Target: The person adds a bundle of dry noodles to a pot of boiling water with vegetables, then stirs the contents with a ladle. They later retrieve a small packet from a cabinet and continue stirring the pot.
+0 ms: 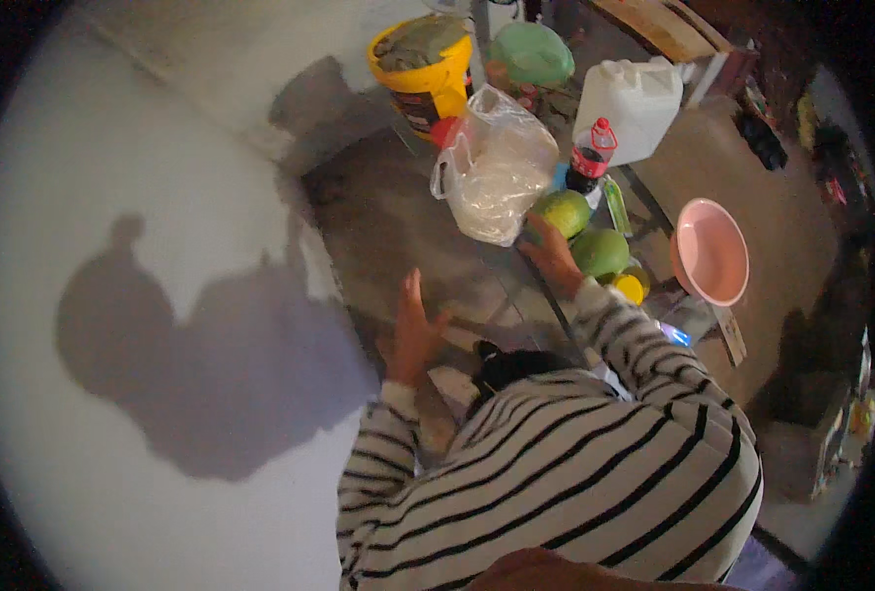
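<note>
My left hand [412,332] is raised near the wall with its fingers apart and nothing in it. My right hand [552,251] reaches to the lower edge of a clear plastic bag [500,177] with pale contents; its fingertips are partly hidden there, and a grip cannot be made out. Beside that hand lie a yellow-green fruit [564,213] and a large green fruit [601,253]. A jar with a yellow lid [628,289] stands just below them. Behind the fruit is a cola bottle [591,159] with a red cap, next to a slim green packet [617,205].
A yellow bucket [426,66] with a grey cloth-like thing, a green plastic basin [532,55] and a white jerrycan [630,107] stand at the back. A pink basin [711,251] is at the right. A white wall [208,185] bounds the left side.
</note>
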### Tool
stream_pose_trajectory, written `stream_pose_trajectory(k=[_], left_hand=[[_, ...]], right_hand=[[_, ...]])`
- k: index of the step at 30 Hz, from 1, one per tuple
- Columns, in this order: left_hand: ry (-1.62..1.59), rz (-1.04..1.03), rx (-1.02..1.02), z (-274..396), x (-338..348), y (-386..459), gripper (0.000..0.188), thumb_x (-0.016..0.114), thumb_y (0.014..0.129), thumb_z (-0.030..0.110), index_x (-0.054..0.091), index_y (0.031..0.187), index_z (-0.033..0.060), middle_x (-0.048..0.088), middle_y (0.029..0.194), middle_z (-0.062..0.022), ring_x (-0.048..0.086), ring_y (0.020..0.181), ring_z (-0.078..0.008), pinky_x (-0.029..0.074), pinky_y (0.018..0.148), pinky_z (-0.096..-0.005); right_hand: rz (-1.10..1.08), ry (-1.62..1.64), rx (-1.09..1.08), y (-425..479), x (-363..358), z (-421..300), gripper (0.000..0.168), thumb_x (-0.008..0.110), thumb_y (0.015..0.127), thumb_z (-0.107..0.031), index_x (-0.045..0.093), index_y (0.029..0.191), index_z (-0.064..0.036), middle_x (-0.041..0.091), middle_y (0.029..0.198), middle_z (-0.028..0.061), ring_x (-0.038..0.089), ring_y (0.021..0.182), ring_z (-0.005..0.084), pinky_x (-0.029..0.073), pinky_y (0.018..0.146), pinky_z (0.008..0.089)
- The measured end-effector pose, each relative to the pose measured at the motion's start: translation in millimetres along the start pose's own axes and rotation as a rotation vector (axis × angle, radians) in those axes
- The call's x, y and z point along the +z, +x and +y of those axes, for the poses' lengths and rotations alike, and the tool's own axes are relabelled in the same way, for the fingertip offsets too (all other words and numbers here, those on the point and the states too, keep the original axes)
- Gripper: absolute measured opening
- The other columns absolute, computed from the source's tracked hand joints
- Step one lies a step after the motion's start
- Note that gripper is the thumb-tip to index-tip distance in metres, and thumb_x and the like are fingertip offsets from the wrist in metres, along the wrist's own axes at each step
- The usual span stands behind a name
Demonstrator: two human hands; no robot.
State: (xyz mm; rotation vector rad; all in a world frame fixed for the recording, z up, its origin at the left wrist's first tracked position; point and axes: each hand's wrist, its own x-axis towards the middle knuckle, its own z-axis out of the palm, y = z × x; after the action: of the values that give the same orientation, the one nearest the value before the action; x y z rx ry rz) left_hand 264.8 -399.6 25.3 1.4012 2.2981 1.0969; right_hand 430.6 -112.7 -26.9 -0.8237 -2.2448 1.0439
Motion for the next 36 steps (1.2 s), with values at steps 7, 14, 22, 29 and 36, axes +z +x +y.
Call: stream_pose_trajectory(k=[7, 14, 22, 29, 36], left_hand=[[-0.068, -0.064, -0.206, -79, 43, 194, 0.094, 0.075, 0.084, 0.026, 0.015, 0.152, 0.0027, 0.038, 0.143, -0.0259, 0.046, 0.127, -0.0383, 0.039, 0.104, -0.0456], [-0.976, -0.507, -0.415, -99, 60, 312, 0.049, 0.071, 0.090, 0.018, 0.051, 0.129, -0.0033, 0.068, 0.095, -0.0083, 0.067, 0.077, -0.0152, 0.055, 0.066, -0.0276], [-0.197, -0.510, 0.535, -33, 1, 479, 0.057, 0.076, 0.081, 0.019, 0.051, 0.128, -0.0014, 0.060, 0.120, -0.0142, 0.058, 0.112, -0.0300, 0.046, 0.097, -0.0448], [0.574, -0.692, 1.108, -21, 104, 539, 0.070, 0.077, 0.075, 0.033, 0.048, 0.130, 0.0020, 0.049, 0.135, -0.0168, 0.044, 0.129, -0.0333, 0.023, 0.114, -0.0552], [0.400, -0.742, 1.211, -20, 121, 550, 0.052, 0.075, 0.078, 0.036, 0.056, 0.114, 0.0038, 0.062, 0.113, -0.0165, 0.057, 0.112, -0.0335, 0.023, 0.112, -0.0574]], right_hand=[[-0.186, -0.452, 0.126, 168, 74, 1, 0.104, 0.085, 0.064, -0.036, 0.031, 0.151, -0.018, 0.029, 0.156, 0.0156, 0.028, 0.142, 0.0396, 0.027, 0.113, 0.0548], [-0.020, 0.030, 0.078, 176, 97, -6, 0.029, 0.072, 0.078, -0.013, 0.069, 0.107, -0.008, 0.067, 0.115, 0.0116, 0.058, 0.116, 0.0325, 0.045, 0.098, 0.0413], [0.578, 0.597, 0.554, 135, 16, -60, 0.025, 0.066, 0.090, -0.018, 0.064, 0.100, 0.005, 0.068, 0.091, 0.0079, 0.063, 0.083, 0.0136, 0.050, 0.074, 0.0293], [0.244, 0.113, 0.588, 111, -11, -108, 0.025, 0.068, 0.088, -0.022, 0.068, 0.097, 0.001, 0.065, 0.098, 0.0129, 0.062, 0.093, 0.0208, 0.049, 0.076, 0.0348], [0.550, 0.683, 0.515, 101, 5, -122, 0.027, 0.065, 0.090, -0.022, 0.073, 0.095, 0.004, 0.050, 0.142, 0.0112, 0.050, 0.125, 0.0222, 0.037, 0.106, 0.0364]])
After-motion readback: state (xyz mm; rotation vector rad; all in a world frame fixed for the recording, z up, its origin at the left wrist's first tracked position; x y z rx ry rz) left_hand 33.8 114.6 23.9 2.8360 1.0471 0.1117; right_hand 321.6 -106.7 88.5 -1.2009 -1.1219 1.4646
